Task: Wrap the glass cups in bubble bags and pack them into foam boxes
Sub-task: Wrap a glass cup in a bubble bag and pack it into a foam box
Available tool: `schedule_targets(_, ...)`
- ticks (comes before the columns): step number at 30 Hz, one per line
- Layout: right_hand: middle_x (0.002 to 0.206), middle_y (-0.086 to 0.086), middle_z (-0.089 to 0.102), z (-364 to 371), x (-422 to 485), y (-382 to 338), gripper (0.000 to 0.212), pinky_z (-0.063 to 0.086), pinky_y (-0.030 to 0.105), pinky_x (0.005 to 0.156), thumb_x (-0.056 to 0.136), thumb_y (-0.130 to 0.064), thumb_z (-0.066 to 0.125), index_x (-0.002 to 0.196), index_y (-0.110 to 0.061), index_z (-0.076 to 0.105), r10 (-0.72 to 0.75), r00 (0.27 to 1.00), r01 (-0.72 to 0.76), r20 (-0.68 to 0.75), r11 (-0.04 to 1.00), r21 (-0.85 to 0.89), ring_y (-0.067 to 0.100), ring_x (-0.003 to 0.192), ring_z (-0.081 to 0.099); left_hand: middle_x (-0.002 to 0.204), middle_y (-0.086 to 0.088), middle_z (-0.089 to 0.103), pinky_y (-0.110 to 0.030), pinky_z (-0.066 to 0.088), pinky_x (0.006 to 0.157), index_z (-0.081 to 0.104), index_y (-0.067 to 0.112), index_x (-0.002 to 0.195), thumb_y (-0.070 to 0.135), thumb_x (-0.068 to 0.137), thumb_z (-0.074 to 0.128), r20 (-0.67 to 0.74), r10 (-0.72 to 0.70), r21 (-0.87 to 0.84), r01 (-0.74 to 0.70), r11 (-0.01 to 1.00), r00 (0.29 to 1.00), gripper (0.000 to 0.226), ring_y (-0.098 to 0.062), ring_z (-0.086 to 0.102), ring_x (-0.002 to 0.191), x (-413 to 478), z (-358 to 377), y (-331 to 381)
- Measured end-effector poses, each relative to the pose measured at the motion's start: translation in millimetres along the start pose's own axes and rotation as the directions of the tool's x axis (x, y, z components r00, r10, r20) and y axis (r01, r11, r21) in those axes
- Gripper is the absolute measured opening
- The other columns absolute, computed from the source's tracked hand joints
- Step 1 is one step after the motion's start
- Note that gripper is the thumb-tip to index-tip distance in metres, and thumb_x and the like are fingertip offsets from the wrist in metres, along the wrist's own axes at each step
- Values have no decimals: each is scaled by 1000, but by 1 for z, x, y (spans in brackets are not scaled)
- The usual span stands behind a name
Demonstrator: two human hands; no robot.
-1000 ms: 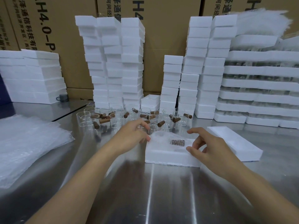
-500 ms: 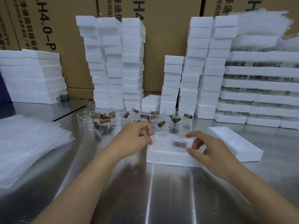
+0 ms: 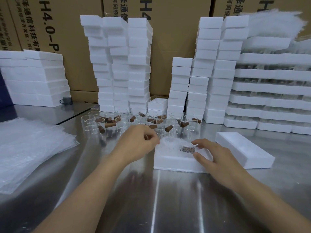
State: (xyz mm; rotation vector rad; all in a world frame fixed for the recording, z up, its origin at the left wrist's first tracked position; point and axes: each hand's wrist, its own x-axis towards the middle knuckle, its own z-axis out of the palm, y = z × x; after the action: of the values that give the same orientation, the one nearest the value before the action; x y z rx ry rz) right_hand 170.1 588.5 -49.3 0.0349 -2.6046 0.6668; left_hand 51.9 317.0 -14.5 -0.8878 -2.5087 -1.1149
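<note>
Wrapped cup: one glass cup in a bubble bag (image 3: 171, 143) lay on its side inside the open foam box, its brown patterned end (image 3: 188, 149) pointing right and showing through the plastic.
Foam box: the open box (image 3: 176, 163) sat on the table's middle, close in front of the person, with the bag's wrinkled film rising above its left half.
Left hand: the left hand (image 3: 139, 145) was at the box's left rear corner, fingers curled in and thumb against the forefinger right at the bag's edge; whether it pinched the film could not be told.
Right hand: the right hand (image 3: 213, 157) hovered over the box's right end, fingers spread and loosely bent, forefinger behind the brown end and thumb in front of it near the box's front wall, not closed on it.
Lid: a flat foam lid (image 3: 244, 152) lay just beside the box on its right, angled away.
Loose cups: a cluster of clear glass cups (image 3: 143, 121) with brown handles stood and lay behind the box, near the left hand.
Bubble bags: a fanned pile of bags (image 3: 30, 148) lay well apart at the table's left.
Table: the metal table (image 3: 168, 199) was shiny and carried everything.
Stacks: tall columns of small foam boxes (image 3: 117, 64) stood behind the cups, flat foam slabs (image 3: 33, 78) at far left, long foam trays (image 3: 272, 91) at right.
Small cup: a grey cup (image 3: 67, 100) stood beside the slabs.
Backdrop: printed cardboard cartons (image 3: 176, 39) rose behind the stacks.
</note>
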Motion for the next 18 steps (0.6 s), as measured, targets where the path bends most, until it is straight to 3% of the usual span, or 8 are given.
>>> schedule_targets(2, 115, -36, 61, -1, -1, -2, 43, 50, 41, 100, 89, -75, 38, 130, -62, 46, 5, 1000, -5, 4, 1000, -9, 7, 108, 60, 79, 18, 73, -12, 45, 60, 79, 34, 83, 32, 96, 69, -76, -25, -180, 11, 984, 997, 17, 1, 60, 65, 2, 4, 1)
schedule_targets(4, 112, -37, 62, 0, -1, -4, 37, 51, 42, 98, 94, -70, 43, 129, -62, 48, 12, 1000, -12, -4, 1000, -6, 6, 97, 62, 87, 11, 75, -7, 44, 63, 82, 35, 98, 33, 100, 74, -30, -44, -253, 35, 967, 999, 9, 4, 58, 65, 2, 8, 1)
schedule_targets(6, 109, -34, 65, 1, -1, -6, 27, 51, 39, 93, 99, -61, 49, 126, -59, 52, 22, 999, -22, -27, 1000, 9, 3, 78, 61, 93, 13, 75, -4, 44, 65, 82, 30, 112, 33, 99, 76, 45, -42, -246, 52, 968, 998, 15, 10, 59, 67, 1, 13, -3)
schedule_targets(8, 107, -31, 68, 3, -1, -9, 22, 51, 36, 87, 100, -54, 53, 121, -56, 57, 28, 999, -27, -47, 999, 21, 2, 73, 60, 96, 20, 77, -2, 43, 67, 83, 29, 114, 33, 99, 77, 84, -65, -270, 86, 959, 994, 17, 15, 61, 71, 0, 18, -7)
schedule_targets(10, 107, -28, 69, 4, 0, -11, 18, 48, 33, 85, 101, -49, 56, 118, -53, 62, 40, 998, -38, -51, 999, 31, 2, 76, 62, 98, 23, 79, -4, 45, 71, 85, 32, 108, 36, 98, 77, 103, -93, -300, 120, 946, 990, 13, 15, 63, 76, 1, 19, -10)
schedule_targets(14, 107, -28, 67, 5, 0, -12, 18, 37, 7, 81, 104, -40, 58, 117, -50, 66, 66, 997, -63, -39, 996, 68, 0, 94, 61, 106, 28, 77, -23, 51, 88, 84, 34, 97, 39, 99, 75, 157, -121, -326, 167, 931, 980, 11, 9, 66, 91, 4, 19, -15)
schedule_targets(16, 111, -25, 68, 4, -1, -14, 20, 38, 11, 85, 104, -39, 58, 119, -49, 68, 73, 997, -71, -20, 995, 76, 0, 101, 59, 102, 29, 76, -18, 49, 84, 83, 36, 96, 40, 99, 75, 153, -128, -324, 173, 930, 980, 10, 9, 66, 90, 4, 20, -15)
schedule_targets(18, 116, -24, 68, 2, -1, -17, 21, 42, 26, 98, 103, -39, 61, 122, -46, 69, 64, 998, -62, -26, 996, 70, 4, 111, 59, 99, 29, 75, -8, 44, 75, 82, 39, 100, 42, 99, 75, 111, -136, -303, 164, 939, 984, 7, 10, 64, 91, 4, 21, -13)
